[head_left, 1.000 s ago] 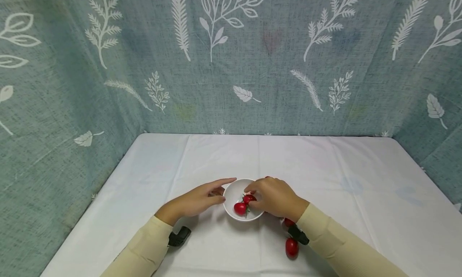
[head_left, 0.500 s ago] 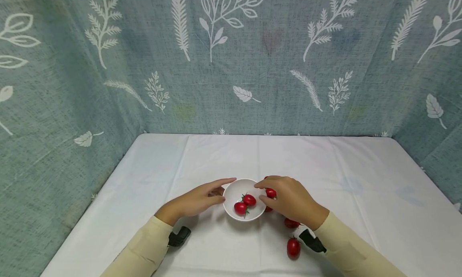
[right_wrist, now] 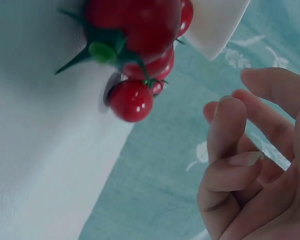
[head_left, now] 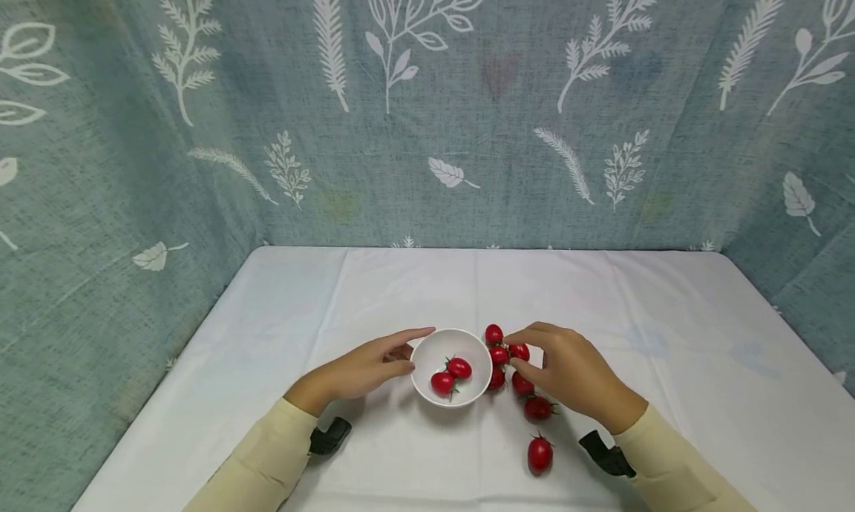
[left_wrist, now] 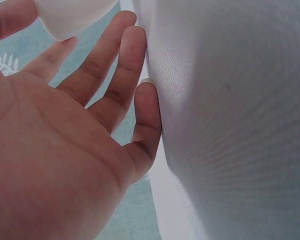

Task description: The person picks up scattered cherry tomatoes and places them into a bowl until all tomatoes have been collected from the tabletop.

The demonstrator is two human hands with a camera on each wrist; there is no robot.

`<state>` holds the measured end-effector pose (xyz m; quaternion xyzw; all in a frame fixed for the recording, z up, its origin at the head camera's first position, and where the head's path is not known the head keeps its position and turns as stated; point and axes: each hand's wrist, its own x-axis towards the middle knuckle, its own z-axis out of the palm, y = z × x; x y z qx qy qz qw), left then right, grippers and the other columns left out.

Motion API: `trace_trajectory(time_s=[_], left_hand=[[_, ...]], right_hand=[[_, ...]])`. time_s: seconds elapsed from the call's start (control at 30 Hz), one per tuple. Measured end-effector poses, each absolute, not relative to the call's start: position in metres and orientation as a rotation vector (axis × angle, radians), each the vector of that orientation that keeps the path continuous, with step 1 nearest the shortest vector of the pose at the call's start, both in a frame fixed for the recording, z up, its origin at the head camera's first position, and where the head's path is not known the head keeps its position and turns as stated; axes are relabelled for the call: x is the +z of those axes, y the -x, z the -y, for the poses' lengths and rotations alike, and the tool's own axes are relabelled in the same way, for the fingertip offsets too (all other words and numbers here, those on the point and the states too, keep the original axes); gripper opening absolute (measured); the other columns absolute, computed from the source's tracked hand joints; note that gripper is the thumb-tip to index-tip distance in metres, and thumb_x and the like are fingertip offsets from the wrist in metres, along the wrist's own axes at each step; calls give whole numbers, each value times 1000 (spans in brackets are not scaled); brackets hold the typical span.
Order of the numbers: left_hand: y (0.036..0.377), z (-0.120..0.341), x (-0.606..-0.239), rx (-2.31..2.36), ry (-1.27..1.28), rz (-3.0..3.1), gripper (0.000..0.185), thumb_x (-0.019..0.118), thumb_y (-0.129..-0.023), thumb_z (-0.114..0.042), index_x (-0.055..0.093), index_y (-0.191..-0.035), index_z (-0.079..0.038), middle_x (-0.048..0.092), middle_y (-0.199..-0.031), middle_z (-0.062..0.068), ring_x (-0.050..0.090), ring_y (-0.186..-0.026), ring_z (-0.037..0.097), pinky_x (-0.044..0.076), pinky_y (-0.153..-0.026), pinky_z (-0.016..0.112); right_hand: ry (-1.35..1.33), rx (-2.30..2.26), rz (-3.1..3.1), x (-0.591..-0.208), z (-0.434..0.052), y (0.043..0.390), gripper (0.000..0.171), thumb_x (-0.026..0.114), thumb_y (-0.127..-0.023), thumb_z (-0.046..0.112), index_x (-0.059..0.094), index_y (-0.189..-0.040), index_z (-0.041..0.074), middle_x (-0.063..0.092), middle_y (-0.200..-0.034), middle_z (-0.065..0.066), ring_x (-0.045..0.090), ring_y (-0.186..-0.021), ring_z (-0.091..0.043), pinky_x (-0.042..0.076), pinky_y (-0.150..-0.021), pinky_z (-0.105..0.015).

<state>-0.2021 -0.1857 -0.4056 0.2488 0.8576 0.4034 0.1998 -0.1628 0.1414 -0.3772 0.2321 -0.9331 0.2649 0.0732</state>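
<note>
Left hand, spread loosely, is touching a round white bowl, right hand, thumb and forefinger parted, is hovering near glossy red oval tomatoes.

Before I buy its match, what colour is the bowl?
The bowl is white, clearest in the head view.

booth-like setting: leaf-print curtains, white-clothed table

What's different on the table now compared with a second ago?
The right hand has moved out of the bowl to the right, away from the tomato its fingers were at; it is now beside the loose tomatoes, holding nothing. The left hand stays at the bowl's side, and the two tomatoes inside look unmoved.
</note>
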Motion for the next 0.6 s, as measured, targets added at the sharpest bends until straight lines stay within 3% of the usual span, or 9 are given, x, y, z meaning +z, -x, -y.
trace_trajectory(time_s=[0.1, 0.3, 0.47, 0.6], left_hand=[[202, 185, -406, 1130, -693, -2393, 56, 55, -101, -23, 39, -153, -33, 65, -122, 3, 60, -115, 19, 48, -98, 42], [202, 185, -407, 1135, -689, -2387, 56, 55, -101, -23, 39, -153, -34, 65, -122, 3, 59, -115, 19, 47, -98, 42], [203, 185, -406, 1132, -684, -2387, 55, 55, -101, -24, 39, -153, -35, 65, -123, 2, 59, -116, 19, 47, -99, 43], [202, 186, -406, 1135, -679, -2386, 56, 55, -101, -23, 39, -153, -35, 65, -122, 2, 60, -116, 18, 47, -99, 42]], right_hand=[[-674, 786, 2829, -379, -146, 164, 30, 80, -84, 16, 75, -114, 18, 73, -108, 1, 52, -66, -7, 47, -60, -22], [-644, 778, 2913, -383, -152, 166, 30, 81, -83, 19, 76, -113, 16, 74, -105, 4, 67, -95, -17, 56, -76, -33], [-617, 806, 3014, -383, -154, 167, 31, 82, -82, 21, 76, -112, 17, 73, -101, 6, 67, -99, -18, 57, -83, -38], [-645, 811, 3065, -385, -155, 169, 32, 83, -82, 25, 76, -112, 17, 71, -96, 9, 64, -95, -14, 56, -80, -36]])
